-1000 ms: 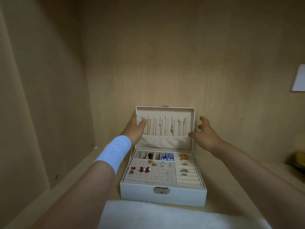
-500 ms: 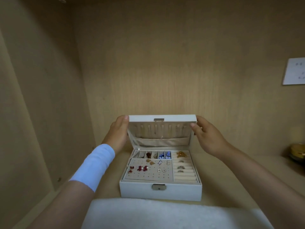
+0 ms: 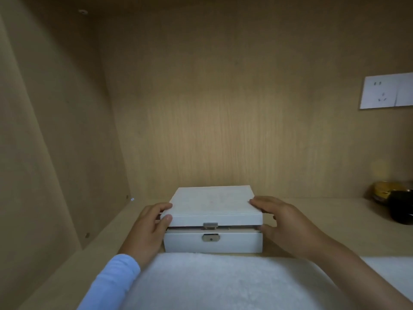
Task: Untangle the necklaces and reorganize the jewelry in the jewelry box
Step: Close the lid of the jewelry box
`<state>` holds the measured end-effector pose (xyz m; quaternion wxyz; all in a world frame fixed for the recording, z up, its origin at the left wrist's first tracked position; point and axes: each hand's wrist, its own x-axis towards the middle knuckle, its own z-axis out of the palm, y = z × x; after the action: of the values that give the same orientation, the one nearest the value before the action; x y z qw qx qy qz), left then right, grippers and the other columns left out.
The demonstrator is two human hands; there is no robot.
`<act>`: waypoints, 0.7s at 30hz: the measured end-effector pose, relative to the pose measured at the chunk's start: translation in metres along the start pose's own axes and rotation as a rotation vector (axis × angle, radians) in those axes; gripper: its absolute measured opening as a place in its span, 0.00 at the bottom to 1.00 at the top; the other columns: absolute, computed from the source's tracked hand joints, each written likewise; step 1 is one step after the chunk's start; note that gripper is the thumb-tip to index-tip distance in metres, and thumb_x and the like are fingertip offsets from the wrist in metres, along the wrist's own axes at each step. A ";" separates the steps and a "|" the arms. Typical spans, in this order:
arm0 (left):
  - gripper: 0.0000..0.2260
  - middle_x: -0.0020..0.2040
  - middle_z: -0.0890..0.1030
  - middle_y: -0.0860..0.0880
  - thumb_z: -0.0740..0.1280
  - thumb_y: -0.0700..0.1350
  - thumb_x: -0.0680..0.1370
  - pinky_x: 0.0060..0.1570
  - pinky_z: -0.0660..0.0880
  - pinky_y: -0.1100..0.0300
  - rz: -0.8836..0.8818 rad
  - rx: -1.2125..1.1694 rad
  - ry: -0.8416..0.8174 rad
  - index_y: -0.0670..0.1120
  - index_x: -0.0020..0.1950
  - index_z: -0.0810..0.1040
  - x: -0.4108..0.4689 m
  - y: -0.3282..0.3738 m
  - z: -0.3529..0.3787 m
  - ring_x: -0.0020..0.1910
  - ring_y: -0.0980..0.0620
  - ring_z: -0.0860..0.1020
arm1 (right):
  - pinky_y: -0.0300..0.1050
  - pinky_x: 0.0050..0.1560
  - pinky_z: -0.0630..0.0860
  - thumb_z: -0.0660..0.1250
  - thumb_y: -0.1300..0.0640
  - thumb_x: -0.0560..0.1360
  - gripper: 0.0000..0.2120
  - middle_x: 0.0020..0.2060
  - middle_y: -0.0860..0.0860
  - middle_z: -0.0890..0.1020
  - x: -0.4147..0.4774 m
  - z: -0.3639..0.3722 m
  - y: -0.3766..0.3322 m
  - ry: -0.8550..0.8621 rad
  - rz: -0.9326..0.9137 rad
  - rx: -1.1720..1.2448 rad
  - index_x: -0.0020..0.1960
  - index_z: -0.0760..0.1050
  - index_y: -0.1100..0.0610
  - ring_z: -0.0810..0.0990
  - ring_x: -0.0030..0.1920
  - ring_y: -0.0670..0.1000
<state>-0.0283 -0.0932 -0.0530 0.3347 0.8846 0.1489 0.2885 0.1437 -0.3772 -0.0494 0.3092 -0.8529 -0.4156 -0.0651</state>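
A pale wood alcove, its shelf [image 3: 335,211] lit softly from the front, carries a white jewelry box [image 3: 213,243] near the front edge, roughly midway between the left wall and the shelf's right end. Its lid [image 3: 212,203] is almost down, with a thin gap above the metal latch [image 3: 210,237]. The left hand [image 3: 147,229], in a light blue sleeve [image 3: 111,280], grips the lid's front left corner, thumb on the front face. The right hand [image 3: 288,222] holds the lid's right edge, fingers on top, thumb below at the gap. A white towel [image 3: 223,283] lies along the front edge, touching the box. A dark jar [image 3: 401,208] and a yellow object [image 3: 383,191] sit at the right end, below a wall socket [image 3: 384,91].
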 end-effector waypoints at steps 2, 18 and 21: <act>0.12 0.62 0.72 0.57 0.63 0.46 0.80 0.60 0.66 0.69 0.035 0.051 0.007 0.59 0.62 0.74 -0.004 -0.003 0.002 0.57 0.64 0.73 | 0.24 0.66 0.57 0.67 0.62 0.75 0.31 0.72 0.37 0.63 -0.003 0.003 -0.001 -0.051 -0.002 -0.002 0.75 0.66 0.43 0.63 0.72 0.38; 0.36 0.71 0.65 0.56 0.51 0.73 0.66 0.68 0.57 0.64 0.185 0.507 0.000 0.57 0.68 0.70 -0.008 0.018 0.028 0.72 0.56 0.59 | 0.41 0.74 0.62 0.70 0.48 0.76 0.27 0.75 0.39 0.56 -0.011 0.028 -0.007 0.004 0.041 0.234 0.73 0.67 0.40 0.60 0.75 0.42; 0.41 0.73 0.64 0.57 0.48 0.74 0.65 0.69 0.55 0.65 0.222 0.499 -0.054 0.55 0.72 0.65 -0.002 0.031 0.035 0.72 0.56 0.60 | 0.32 0.68 0.59 0.72 0.51 0.75 0.33 0.74 0.44 0.62 -0.003 0.032 -0.012 0.034 0.136 0.279 0.77 0.62 0.47 0.65 0.71 0.41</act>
<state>-0.0058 -0.1347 -0.0541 0.0766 0.9580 0.1084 0.2542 0.1282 -0.3548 -0.0701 0.4356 -0.8266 -0.3564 0.0002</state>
